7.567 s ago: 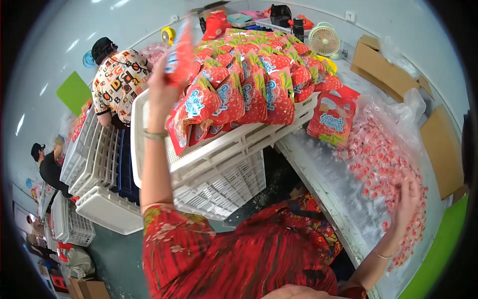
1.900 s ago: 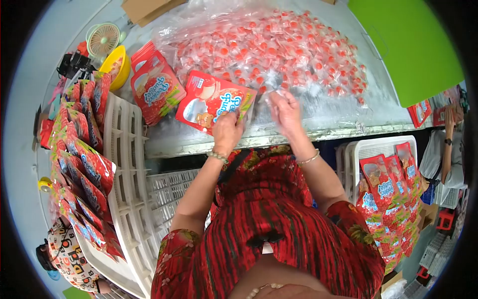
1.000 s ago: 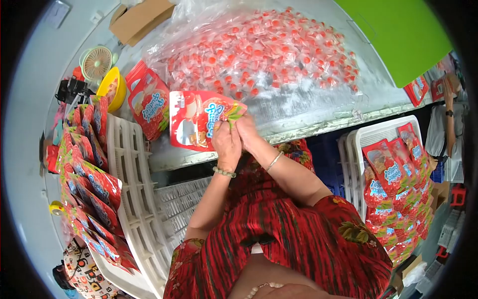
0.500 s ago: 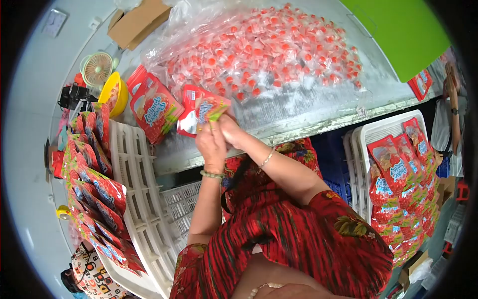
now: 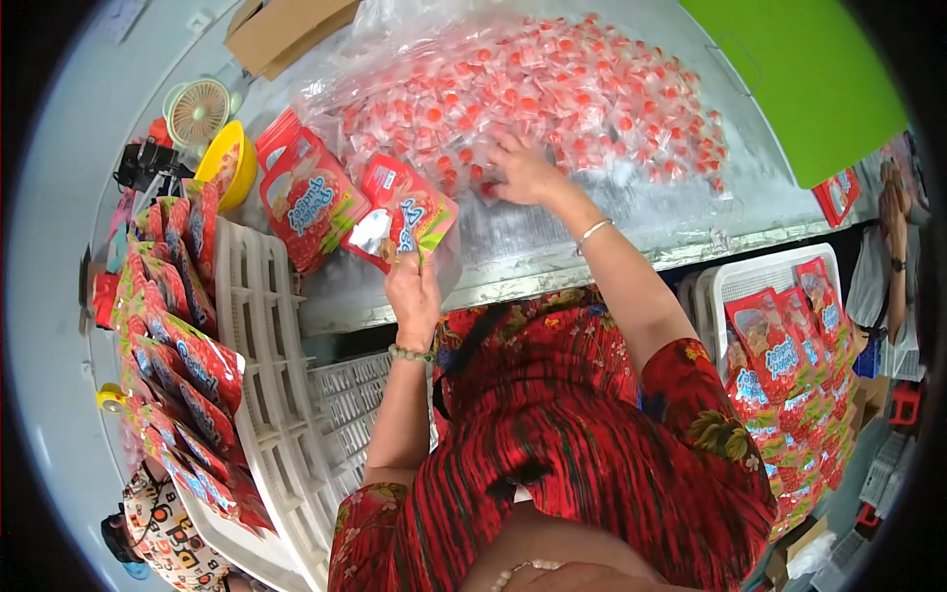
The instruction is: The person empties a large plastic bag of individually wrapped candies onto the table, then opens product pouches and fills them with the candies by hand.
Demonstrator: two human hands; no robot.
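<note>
My left hand [image 5: 412, 294] pinches the edge of a red candy pouch [image 5: 430, 202] printed with blue lettering, tilted over the near side of the table. At the left edge of a wide heap of clear-wrapped red candies [image 5: 552, 94], my right hand [image 5: 528, 176] reaches in with its fingers spread, touching the wrappers. A stack of similar red pouches [image 5: 308, 192] lies just left of the held one, which partly overlaps it.
White crates of red pouches stand at the left [image 5: 261, 326] and right [image 5: 779, 259]. Behind the left one are a yellow bowl [image 5: 243, 178] and a small fan [image 5: 198, 111]. A green panel [image 5: 809, 89] lies at the right; another person's arm [image 5: 896, 227] shows beyond it.
My right hand has left the pouch and moved forward and right to the candy heap. My left hand keeps hold of the pouch alone.
</note>
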